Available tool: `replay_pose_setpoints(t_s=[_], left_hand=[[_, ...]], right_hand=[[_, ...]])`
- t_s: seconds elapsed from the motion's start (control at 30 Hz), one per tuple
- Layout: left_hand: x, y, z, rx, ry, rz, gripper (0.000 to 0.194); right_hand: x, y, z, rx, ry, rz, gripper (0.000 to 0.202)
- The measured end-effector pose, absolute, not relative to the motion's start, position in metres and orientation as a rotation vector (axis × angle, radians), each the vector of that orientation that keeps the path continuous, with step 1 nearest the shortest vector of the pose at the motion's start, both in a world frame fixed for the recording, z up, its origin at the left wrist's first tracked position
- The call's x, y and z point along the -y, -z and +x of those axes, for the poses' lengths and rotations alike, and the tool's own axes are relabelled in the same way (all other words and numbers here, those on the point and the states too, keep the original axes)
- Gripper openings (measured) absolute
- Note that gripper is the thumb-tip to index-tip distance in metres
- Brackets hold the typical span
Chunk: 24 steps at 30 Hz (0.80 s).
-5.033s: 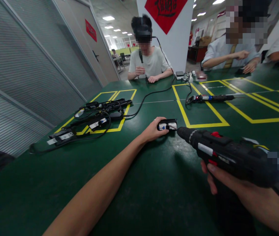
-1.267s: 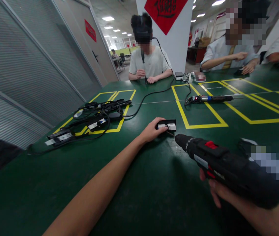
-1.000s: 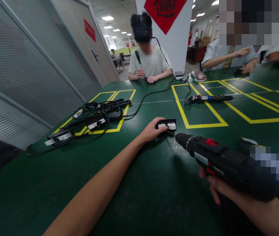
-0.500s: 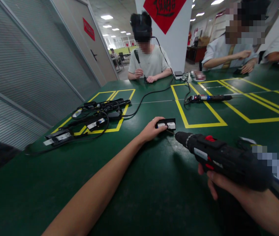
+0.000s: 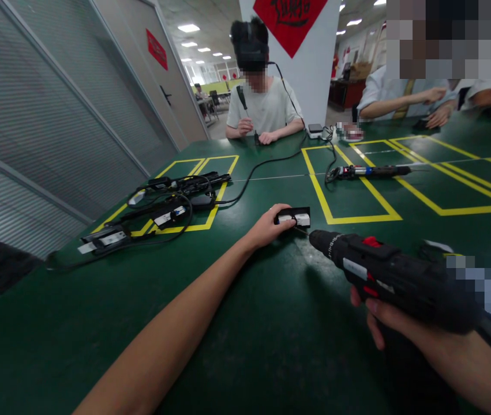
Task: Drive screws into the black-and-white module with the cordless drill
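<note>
Near the middle of the green table (image 5: 210, 288), my left hand (image 5: 270, 226) holds a small black part with white labels (image 5: 301, 219). Its fingers wrap over the part's left side. On the right, my right hand (image 5: 405, 323) grips a black and red power drill (image 5: 383, 265) by the handle. The drill points left, and its thin bit reaches the near edge of the labelled part beside my left thumb. Whether the bit touches a screw is too small to tell.
Black adapters with tangled cables (image 5: 171, 210) lie on the left, across yellow tape. A corded screwdriver (image 5: 370, 172) rests at back right. A person in a headset (image 5: 262, 106) sits opposite, holding a screwdriver (image 5: 242, 101). Another person's hands (image 5: 438, 112) are at far right.
The view has shifted slightly. Both my hands, the drill and the labelled part keep almost the same positions. At the far left edge, another person's hand has gone out of view.
</note>
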State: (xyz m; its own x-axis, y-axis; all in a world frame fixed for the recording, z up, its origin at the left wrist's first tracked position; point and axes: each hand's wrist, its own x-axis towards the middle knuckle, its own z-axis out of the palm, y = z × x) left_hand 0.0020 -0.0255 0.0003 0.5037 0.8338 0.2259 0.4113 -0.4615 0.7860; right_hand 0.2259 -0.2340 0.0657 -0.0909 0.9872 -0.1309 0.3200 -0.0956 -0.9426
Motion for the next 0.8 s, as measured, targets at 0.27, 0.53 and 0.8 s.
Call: replay_pose_setpoints(t_s=[0.27, 0.53, 0.8], left_hand=[[0.025, 0.001, 0.003, -1.019, -0.797, 2.059, 0.050], [0.023, 0.004, 0.001, -1.021, -0.821, 2.073, 0.050], [0.025, 0.000, 0.002, -1.023, -0.792, 2.062, 0.049]], right_hand=[[0.232, -0.070, 0.220, 1.421, -1.193, -1.540, 0.013], [0.238, -0.068, 0.221, 1.353, -1.193, -1.605, 0.020], [0.240, -0.086, 0.221, 1.414, -1.198, -1.697, 0.021]])
